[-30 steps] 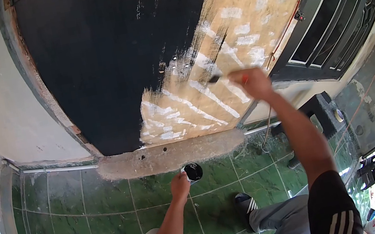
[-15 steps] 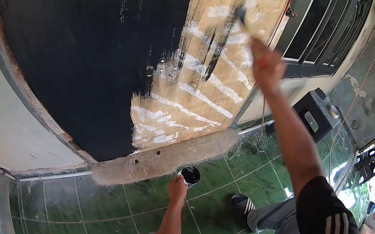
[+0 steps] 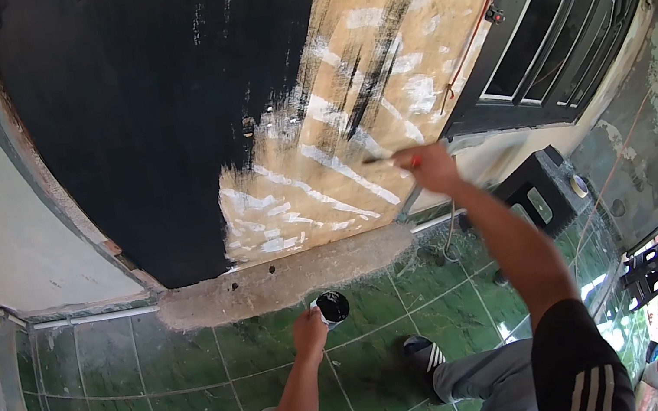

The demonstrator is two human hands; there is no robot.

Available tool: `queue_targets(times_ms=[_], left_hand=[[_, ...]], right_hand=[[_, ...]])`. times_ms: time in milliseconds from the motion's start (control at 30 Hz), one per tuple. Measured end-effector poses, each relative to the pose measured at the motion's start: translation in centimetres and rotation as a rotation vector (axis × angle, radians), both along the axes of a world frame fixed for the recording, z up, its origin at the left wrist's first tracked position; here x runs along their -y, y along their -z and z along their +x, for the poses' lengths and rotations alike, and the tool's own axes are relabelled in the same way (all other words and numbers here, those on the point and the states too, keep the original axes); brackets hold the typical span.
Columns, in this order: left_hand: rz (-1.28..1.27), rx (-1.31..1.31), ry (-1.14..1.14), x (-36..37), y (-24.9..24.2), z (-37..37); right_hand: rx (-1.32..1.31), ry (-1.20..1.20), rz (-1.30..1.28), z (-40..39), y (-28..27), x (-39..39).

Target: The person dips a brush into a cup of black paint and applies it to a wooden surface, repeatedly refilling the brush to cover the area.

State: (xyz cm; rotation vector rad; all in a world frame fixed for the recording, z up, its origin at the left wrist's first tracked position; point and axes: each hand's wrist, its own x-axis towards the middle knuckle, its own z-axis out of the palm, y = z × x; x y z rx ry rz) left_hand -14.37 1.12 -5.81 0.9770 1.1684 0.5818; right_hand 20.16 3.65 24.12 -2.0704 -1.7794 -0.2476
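The left hand [image 3: 310, 332] is clenched on a small paint can [image 3: 334, 306], light but spill-prone, low at 6 o'clock. At 3 o'clock, the right hand [image 3: 428, 168] pinches a light, stiff paintbrush [image 3: 381, 158] against the door [image 3: 153, 104]; take it by the handle.

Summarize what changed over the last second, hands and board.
The right hand swung the brush up the bare patch of the board, then back down to its lower edge, leaving new black streaks up the middle. It kept hold of the brush throughout. The left hand stayed low over the green tiles, holding the small paint can.
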Motion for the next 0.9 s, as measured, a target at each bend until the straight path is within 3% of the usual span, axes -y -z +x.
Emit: queue_targets(times_ms=[67,167,267,367,467,533,600,767,900], left_hand=[[-0.013,0.027,-0.034,0.2,-0.7,0.3],[0.003,0.024,-0.045,0.0,0.2,0.5],[-0.02,0.016,-0.037,-0.3,1.0,0.1],[-0.015,-0.031,0.011,-0.7,0.9,-0.6],[0.022,-0.048,0.007,-0.8,1.8,-0.7],[0.031,-0.036,-0.028,-0.6,1.4,-0.4],[0.042,-0.035,-0.031,-0.2,1.0,-0.4],[-0.012,0.057,-0.051,0.6,-0.1,0.0],[0.021,0.031,0.013,0.4,0.4,-0.1]], right_hand=[[-0.085,0.088,-0.013,1.6,-7.8,-0.6],[-0.046,0.002,0.167,1.5,-18.3,0.2],[0.009,0.008,0.416,2.0,-24.5,1.4],[0.013,0.128,0.75,-0.4,-26.2,2.5],[0.165,0.048,1.091,0.0,-20.0,1.3],[0.234,0.017,1.087,3.6,-11.7,-1.0],[0.402,0.128,0.762,-0.4,-5.6,-0.4],[0.224,-0.028,0.559,-3.1,6.8,0.9],[-0.026,-0.015,0.166,-3.3,8.5,5.0]])
